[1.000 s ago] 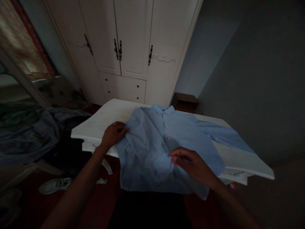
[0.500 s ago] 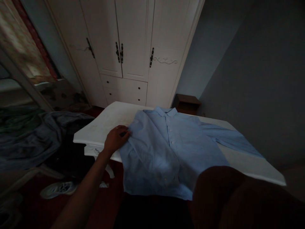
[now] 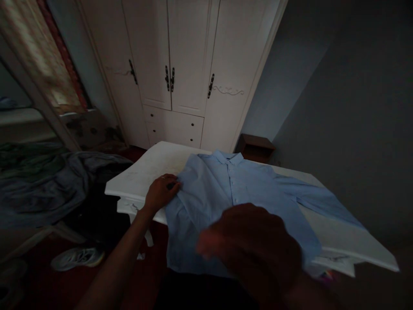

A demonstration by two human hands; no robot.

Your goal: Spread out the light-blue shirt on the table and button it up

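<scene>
A light blue button-up shirt (image 3: 206, 185) lies front side up on a white table (image 3: 145, 170), its collar at the far edge. One sleeve stretches out to the right; the other is folded across the front on the left. At the shirt's left side, my left hand (image 3: 163, 191) pinches the cloth of that sleeve between thumb and fingers. My right hand (image 3: 251, 241) hovers close to the camera over the lower front of the shirt, dark and smeared by motion. Its fingers cannot be made out clearly, and it hides part of the button line and hem.
Behind the table stands a white wardrobe (image 3: 190, 56) with dark handles. A small brown cabinet (image 3: 256, 142) is by the wall. Piled clothes (image 3: 48, 185) lie at left, and a shoe (image 3: 77, 259) rests on the red floor.
My right hand has come up and leftward from the lower right corner to over the shirt. My left hand stays on the sleeve. The view has shifted slightly.
</scene>
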